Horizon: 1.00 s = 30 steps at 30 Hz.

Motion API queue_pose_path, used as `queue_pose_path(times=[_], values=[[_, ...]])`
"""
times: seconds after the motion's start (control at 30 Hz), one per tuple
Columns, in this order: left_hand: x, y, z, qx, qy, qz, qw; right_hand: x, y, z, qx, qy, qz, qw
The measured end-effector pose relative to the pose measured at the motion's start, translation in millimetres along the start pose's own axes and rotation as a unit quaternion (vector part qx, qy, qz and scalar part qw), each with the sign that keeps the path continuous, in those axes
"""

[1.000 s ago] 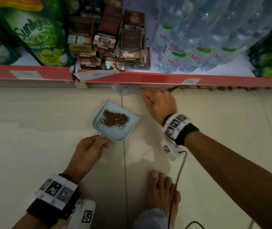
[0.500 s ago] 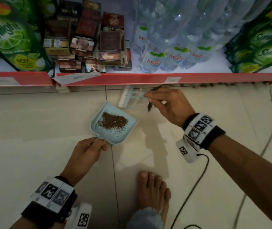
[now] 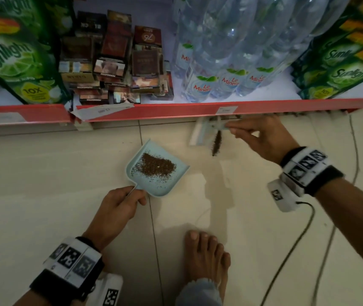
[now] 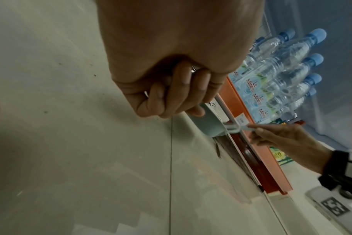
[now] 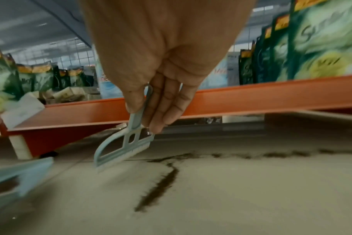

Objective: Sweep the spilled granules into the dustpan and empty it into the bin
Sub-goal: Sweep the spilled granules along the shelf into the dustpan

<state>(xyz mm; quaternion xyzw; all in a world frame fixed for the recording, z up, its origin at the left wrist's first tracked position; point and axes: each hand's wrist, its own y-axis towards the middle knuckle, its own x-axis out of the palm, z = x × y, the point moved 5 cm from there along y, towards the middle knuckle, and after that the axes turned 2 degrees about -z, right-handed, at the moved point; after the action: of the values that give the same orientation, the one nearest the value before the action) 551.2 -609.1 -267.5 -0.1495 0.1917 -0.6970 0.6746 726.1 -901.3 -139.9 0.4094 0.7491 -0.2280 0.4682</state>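
Observation:
A light blue dustpan [image 3: 177,181] lies on the tiled floor with a heap of brown granules [image 3: 157,165] in it. My left hand [image 3: 121,203] grips its handle; the pan's underside [image 4: 208,125] shows past the curled fingers. My right hand [image 3: 262,138] pinches the handle of a small light blue brush [image 3: 202,133] just under the shelf lip, right of the pan. A dark streak of granules [image 3: 216,144] lies beside the brush, and more granules [image 5: 271,154] trail along the floor below the shelf. In the right wrist view the brush [image 5: 123,146] hangs with its bristles at the floor, left of the streak [image 5: 159,186].
A red-edged shelf [image 3: 176,112] runs across just beyond the brush, holding water bottles [image 3: 220,62], cigarette packs [image 3: 114,60] and green Sunlight pouches [image 3: 15,56]. A bare foot [image 3: 204,257] rests on the floor near me. A black cable [image 3: 304,235] trails from the right wrist.
My right hand carried the brush to the right along the shelf edge, away from the dustpan, leaving a streak of granules. The left hand and the dustpan stayed put.

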Motion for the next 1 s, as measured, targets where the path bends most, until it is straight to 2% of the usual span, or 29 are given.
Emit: queue_pose_path(times=[0.17, 0.33, 0.43, 0.5, 0.63, 0.77, 0.83, 0.93, 1.0], values=[[7, 16, 5, 0.005, 0.025, -0.039, 0.999, 34, 23, -15, 0.026, -0.033, 0.030, 0.999], [17, 29, 20, 0.010, 0.023, -0.080, 0.996, 13, -13, 12, 0.107, -0.120, -0.006, 0.987], [25, 35, 28, 0.013, 0.027, -0.099, 0.995, -15, -47, 32, 0.185, -0.061, 0.039, 0.980], [30, 39, 33, 0.021, 0.033, -0.109, 0.993, -22, -57, 32, 0.201, -0.024, 0.052, 0.978], [40, 44, 42, 0.031, 0.038, -0.123, 0.991, -10, -38, 21, 0.183, 0.027, 0.057, 0.981], [42, 45, 47, 0.027, 0.044, -0.127, 0.991, 12, 0, 18, 0.197, 0.108, 0.075, 0.972], [41, 44, 48, 0.028, 0.049, -0.130, 0.990, 19, 8, 16, 0.196, 0.148, 0.056, 0.968], [36, 40, 46, 0.027, 0.053, -0.119, 0.991, 20, -1, 12, 0.116, 0.065, -0.037, 0.990], [35, 38, 42, 0.029, 0.061, -0.109, 0.992, 14, -18, 19, 0.073, -0.013, -0.087, 0.993]])
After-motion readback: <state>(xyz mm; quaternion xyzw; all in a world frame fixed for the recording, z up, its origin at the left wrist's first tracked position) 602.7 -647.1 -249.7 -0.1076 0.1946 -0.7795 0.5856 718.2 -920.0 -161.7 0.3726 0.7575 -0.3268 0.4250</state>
